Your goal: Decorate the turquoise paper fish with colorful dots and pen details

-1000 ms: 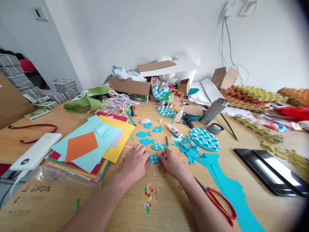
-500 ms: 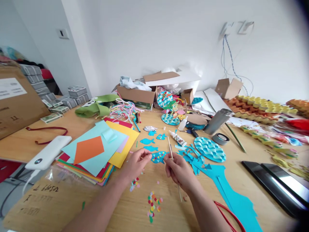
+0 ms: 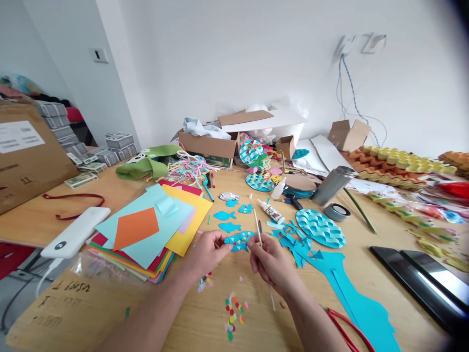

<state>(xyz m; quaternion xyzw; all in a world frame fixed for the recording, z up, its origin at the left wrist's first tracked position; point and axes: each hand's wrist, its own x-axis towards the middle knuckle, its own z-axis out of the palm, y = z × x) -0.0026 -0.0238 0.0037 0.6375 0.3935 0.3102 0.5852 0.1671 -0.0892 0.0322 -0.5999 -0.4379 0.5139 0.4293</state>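
Observation:
My left hand point(image 3: 205, 253) pinches a small blue paper fish point(image 3: 237, 239) dotted with coloured spots and holds it just above the wooden table point(image 3: 110, 313). My right hand point(image 3: 270, 263) grips a thin wooden stick point(image 3: 258, 233), its upper tip standing beside the fish's right end. Three more blue paper fish point(image 3: 229, 227) lie on the table just beyond my hands. A little pile of coloured paper dots point(image 3: 232, 314) rests below my hands, nearer to me.
A stack of coloured paper sheets point(image 3: 146, 230) lies to the left, with a white power bank point(image 3: 75, 239) beside it. A glue bottle point(image 3: 270, 211), blue paper scraps point(image 3: 293, 239), a wavy blue disc point(image 3: 320, 228), red scissors point(image 3: 344, 332), a metal flask point(image 3: 331, 186) and two dark tablets point(image 3: 421, 283) sit to the right.
Both hands lifted the spotted fish off the table and now hold it in the air. The stick turned more upright. The view tilted upward.

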